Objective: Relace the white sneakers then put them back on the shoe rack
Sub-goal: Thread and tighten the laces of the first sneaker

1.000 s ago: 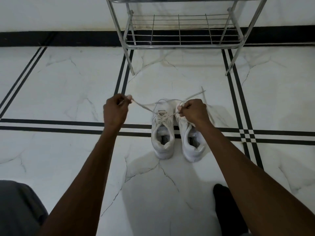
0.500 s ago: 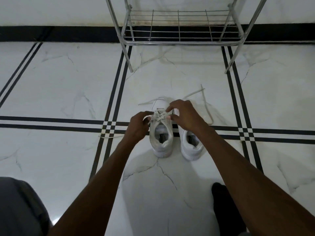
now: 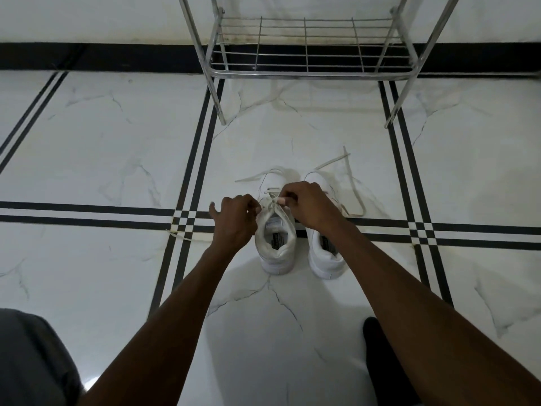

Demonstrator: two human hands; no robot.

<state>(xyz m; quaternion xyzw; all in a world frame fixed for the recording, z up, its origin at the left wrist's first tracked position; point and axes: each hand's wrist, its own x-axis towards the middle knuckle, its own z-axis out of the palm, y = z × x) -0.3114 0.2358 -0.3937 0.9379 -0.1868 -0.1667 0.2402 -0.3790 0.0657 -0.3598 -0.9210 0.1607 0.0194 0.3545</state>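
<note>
Two white sneakers stand side by side on the floor, heels toward me: the left sneaker [image 3: 275, 250] and the right sneaker [image 3: 326, 253]. My left hand [image 3: 235, 221] and my right hand [image 3: 310, 205] meet over the top eyelets of the left sneaker, each pinching part of its white lace [image 3: 270, 202]. One lace end trails left along the floor [image 3: 181, 235]. The right sneaker's lace [image 3: 355, 186] lies loose past its toe. My right hand hides that shoe's tongue.
A chrome wire shoe rack [image 3: 310, 73] stands against the wall straight ahead, its bottom shelf bare. The floor is white marble tile with black double stripes [image 3: 87, 213]. My grey-clad knee [image 3: 32, 361] is at lower left, a dark foot [image 3: 386, 364] at lower right.
A second ago my hands were spread apart, pulling the lace ends taut. They have come together over the left sneaker's top eyelets, and the lace ends have gone slack on the floor.
</note>
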